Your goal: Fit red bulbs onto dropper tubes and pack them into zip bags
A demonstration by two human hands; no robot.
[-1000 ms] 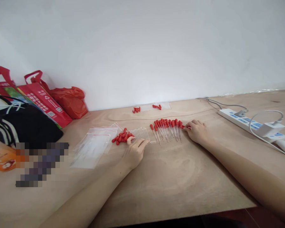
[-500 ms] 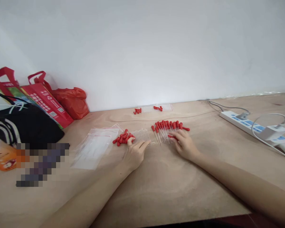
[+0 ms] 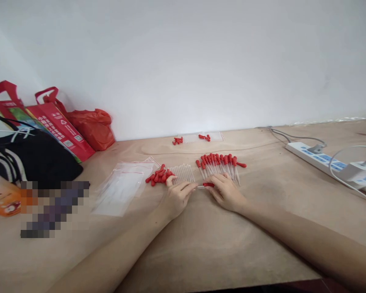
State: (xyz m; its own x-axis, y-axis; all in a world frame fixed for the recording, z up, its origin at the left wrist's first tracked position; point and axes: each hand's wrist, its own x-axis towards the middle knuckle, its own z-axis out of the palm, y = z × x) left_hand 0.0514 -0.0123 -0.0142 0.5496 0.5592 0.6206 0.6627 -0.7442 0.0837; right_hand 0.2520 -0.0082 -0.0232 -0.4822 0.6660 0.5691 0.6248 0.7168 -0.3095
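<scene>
A thin clear dropper tube [image 3: 200,187] is pinched in my left hand [image 3: 177,198], its end pointing right. My right hand [image 3: 227,193] grips a red rubber bulb [image 3: 208,184], which meets the tube's end; whether it is pushed on I cannot tell. Just left of my left fingers lies a heap of loose red bulbs [image 3: 159,176]. Behind that hand is a row of bare clear tubes [image 3: 183,173]. Several droppers with red bulbs fitted [image 3: 219,161] fan out beyond my right hand, their lower parts partly hidden by it.
Clear zip bags [image 3: 118,191] lie to the left. Against the wall are more red bulbs [image 3: 177,141] and a clear bag [image 3: 190,138]. A power strip [image 3: 317,158] with cables stands right. Shopping bags [image 3: 61,126] and a black bag [image 3: 45,158] crowd the left.
My right hand has moved left from the fan of droppers, bringing the red bulb to the tube's end. My left hand stays nearly in place, still pinching the tube.
</scene>
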